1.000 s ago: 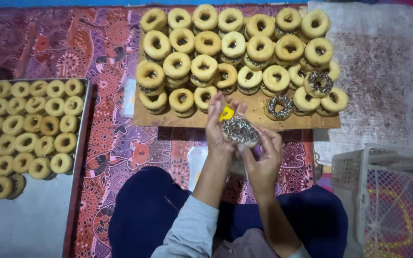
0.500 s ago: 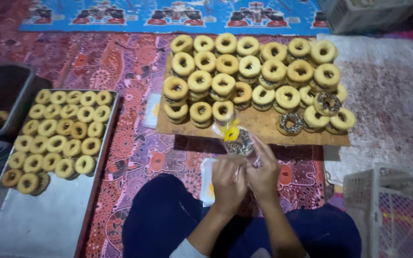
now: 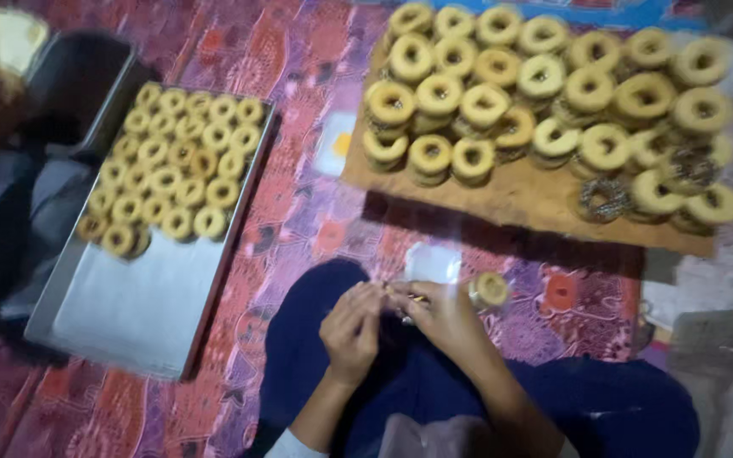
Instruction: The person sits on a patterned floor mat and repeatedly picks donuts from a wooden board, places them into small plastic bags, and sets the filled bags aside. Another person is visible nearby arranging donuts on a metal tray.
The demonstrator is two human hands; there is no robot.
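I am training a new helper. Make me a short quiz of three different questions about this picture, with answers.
1. True or false: the metal tray is completely filled with ring pastries.
2. Where are the left hand and right hand: over the wooden board, over the tray, or close together above the lap?
3. Fill in: the stacked rings sit on a ______ board.

Key
1. False: its near part is bare.
2. Close together above the lap; what they pinch is too blurred to tell.
3. Wooden.

The single head view looks steeply down, close above the lap, tilted toward the patterned mat.
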